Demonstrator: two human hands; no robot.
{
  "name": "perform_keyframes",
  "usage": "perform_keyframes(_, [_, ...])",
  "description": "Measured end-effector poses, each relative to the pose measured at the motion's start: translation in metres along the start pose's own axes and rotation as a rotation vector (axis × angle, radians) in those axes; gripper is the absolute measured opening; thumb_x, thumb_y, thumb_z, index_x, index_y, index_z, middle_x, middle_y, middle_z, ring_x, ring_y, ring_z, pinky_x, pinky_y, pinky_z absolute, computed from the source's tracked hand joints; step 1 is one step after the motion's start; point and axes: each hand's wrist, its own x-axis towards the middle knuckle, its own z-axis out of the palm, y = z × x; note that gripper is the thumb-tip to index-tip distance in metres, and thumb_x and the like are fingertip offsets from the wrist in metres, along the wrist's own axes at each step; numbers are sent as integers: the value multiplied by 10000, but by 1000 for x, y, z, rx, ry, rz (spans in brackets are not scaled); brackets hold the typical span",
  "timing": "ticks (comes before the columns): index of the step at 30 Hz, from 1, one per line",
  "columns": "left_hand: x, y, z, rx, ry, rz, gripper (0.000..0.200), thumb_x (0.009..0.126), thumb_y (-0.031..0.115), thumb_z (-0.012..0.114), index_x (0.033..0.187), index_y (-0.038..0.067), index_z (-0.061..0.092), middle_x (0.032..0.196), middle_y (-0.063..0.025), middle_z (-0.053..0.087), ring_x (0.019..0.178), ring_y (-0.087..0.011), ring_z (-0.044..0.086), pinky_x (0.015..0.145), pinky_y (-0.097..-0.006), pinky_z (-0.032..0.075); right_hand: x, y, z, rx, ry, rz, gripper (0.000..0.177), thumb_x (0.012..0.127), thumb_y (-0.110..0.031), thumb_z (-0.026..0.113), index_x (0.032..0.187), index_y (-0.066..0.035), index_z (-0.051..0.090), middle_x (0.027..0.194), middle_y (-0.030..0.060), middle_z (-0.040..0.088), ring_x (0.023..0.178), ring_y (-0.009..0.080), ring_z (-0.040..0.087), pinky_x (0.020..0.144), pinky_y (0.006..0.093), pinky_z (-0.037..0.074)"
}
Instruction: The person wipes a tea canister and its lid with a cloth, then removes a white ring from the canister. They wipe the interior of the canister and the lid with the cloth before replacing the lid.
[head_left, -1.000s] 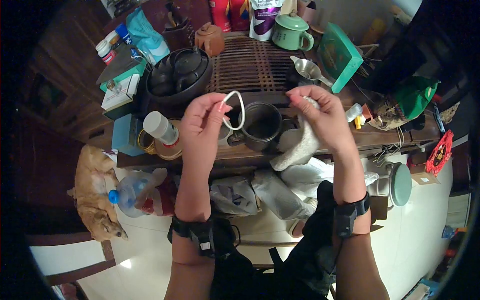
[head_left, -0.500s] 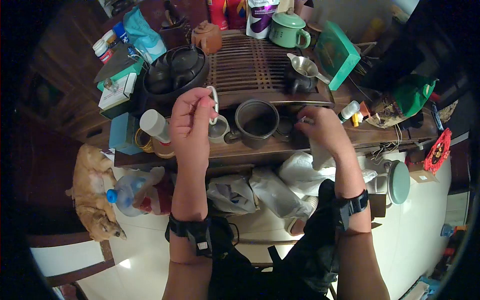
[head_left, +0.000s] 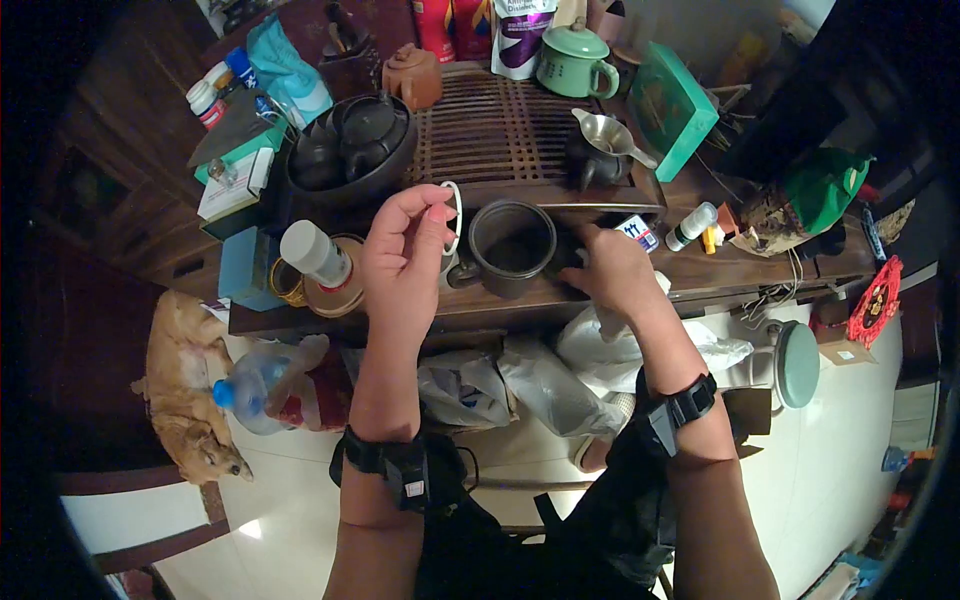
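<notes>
1. Head view, hands: left hand [head_left: 405,255] closed, pinching white ring [head_left: 459,218] between thumb and fingers, above table's near edge, just left of dark mug [head_left: 512,248]. Right hand [head_left: 615,270] low over table, right of mug, fingers bent and pointing left; grip hidden, cannot tell if open or closed. Pale cloth [head_left: 609,322] partly hidden below right hand; cannot tell if held.
2. Head view, surface: dark wood table [head_left: 470,318], slatted tray [head_left: 490,125] beyond mug. Brown teapot [head_left: 412,78] at tray's far left; green lidded cup [head_left: 573,65] far right. Metal strainer [head_left: 606,132] on dark pot [head_left: 597,170], tray's right side. Green box [head_left: 672,110] leaning beside tray. Left: dark bowl [head_left: 350,197] with black pots in it, white-capped bottle [head_left: 315,252] tilted, blue box [head_left: 245,270]. Right: small blue-and-white pack [head_left: 637,234] by right hand, clear bottle [head_left: 691,227], green bag [head_left: 828,192]. Red packs [head_left: 434,28] and purple-white pouch [head_left: 520,40] at back.
3. Head view, room: tan dog [head_left: 188,395] lying on pale, shiny floor [head_left: 290,545], left. Blue-capped jug [head_left: 258,385] near it. Plastic bags [head_left: 555,385] below table edge. Green-topped stool [head_left: 798,365] and red ornament [head_left: 877,303] at right.
</notes>
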Motion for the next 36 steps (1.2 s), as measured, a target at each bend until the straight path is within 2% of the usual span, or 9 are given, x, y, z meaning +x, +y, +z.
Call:
perform_keyframes(7, [1,-5,0,39,4,-30,168,947,81,557,1095,17,606,931,-17,632,778,-57,555,712,-183,443,-2,-10,-25,44,44,68,451,675,-308,767,946,23,623,860,230,664,858,376,647,765,428,525])
perform_keyframes(10, [1,-7,-1,59,-2,-35,172,949,83,555,1098,15,606,957,-19,632,786,-61,557,726,-188,451,-4,-4,-36,160,117,39,504,641,-260,779,1030,29,638,873,232,661,868,379,641,761,422,507])
perform_keyframes(14, [1,-11,-2,112,-17,-55,150,947,80,556,1075,31,617,977,-20,637,829,-71,583,733,-217,485,-7,0,-44,256,150,-14,519,629,-265,789,1015,55,653,846,236,654,792,322,661,734,365,506])
perform_keyframes(17, [0,-11,0,114,-25,-88,143,946,77,555,1065,37,623,989,-23,640,860,-81,598,738,-233,503,-6,-4,-50,278,38,79,524,659,-280,787,999,90,640,794,202,653,730,240,648,696,328,499])
perform_keyframes(23, [1,-10,-2,125,-37,-101,148,947,76,551,1069,31,623,1007,-32,641,881,-91,602,751,-240,509,3,29,-48,1034,-101,89,447,761,-286,750,1023,58,637,831,48,656,688,95,589,635,254,480])
perform_keyframes(26, [1,-12,-3,132,-42,-111,151,947,77,550,1071,24,619,1007,-43,641,885,-96,604,758,-249,514,-3,27,-57,1388,-118,214,373,773,-319,758,974,-22,654,761,-21,608,687,69,551,614,226,431])
perform_keyframes(30, [0,-15,0,111,-48,-169,168,945,82,558,1091,22,615,992,-38,641,817,-92,587,774,-226,484,0,24,-56,1591,-207,190,361,778,-307,760,984,-32,647,745,-31,585,653,62,529,581,219,415])
perform_keyframes(33, [0,-13,-1,143,-52,-229,173,943,71,554,1097,18,613,997,-50,642,843,-103,598,793,-240,494,-1,9,-56,1498,-97,254,372,780,-299,760,1005,-25,646,769,-15,609,672,59,542,600,214,429])
perform_keyframes(36, [1,-17,-5,189,-48,-208,179,937,58,558,1103,15,609,1000,-58,643,863,-109,605,795,-243,495,1,-12,-66,1214,-92,175,421,783,-210,747,1098,35,612,951,40,643,799,86,584,726,250,482])
